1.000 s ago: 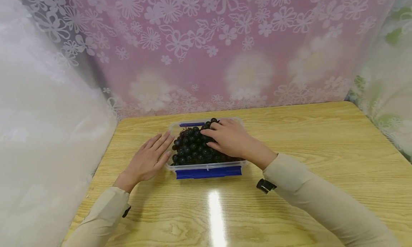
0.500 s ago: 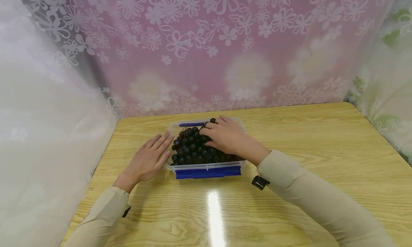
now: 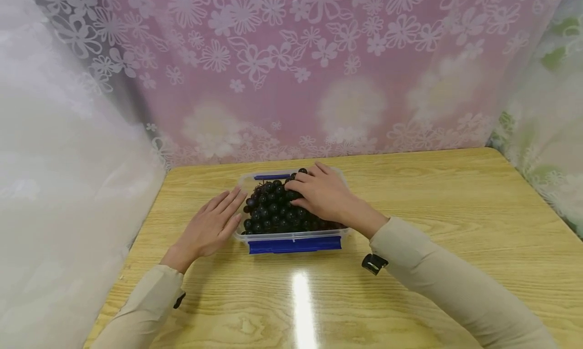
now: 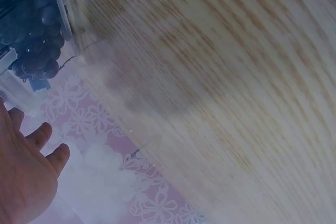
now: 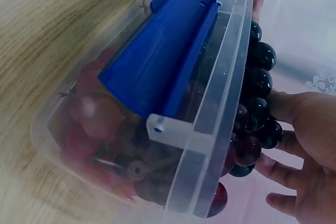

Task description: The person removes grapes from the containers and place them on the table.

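A bunch of dark grapes [image 3: 273, 207] fills a clear plastic box [image 3: 291, 235] with blue clips, rising above its rim. My right hand [image 3: 325, 194] lies over the right part of the bunch, its thumb and fingers curved round some grapes [image 5: 257, 82]; the fingertips are partly hidden among them. Straight fingers of my left hand [image 3: 211, 225] rest along the box's left side. In the left wrist view, that hand [image 4: 26, 171] appears beside the box's wall. Through the plastic in the right wrist view, reddish round things [image 5: 94, 124] show low in the box.
The box stands on a wood-grain table [image 3: 432, 202]. A pink flowered curtain [image 3: 282, 106] hangs behind it, and pale cloth [image 3: 68, 162] hangs at the left. The front blue clip [image 3: 295, 244] hangs down, unfastened. No lid is visible.
My right hand has shifted slightly over the grapes, its outer fingers now straighter and higher towards the far rim. The left hand and the box have stayed in place.
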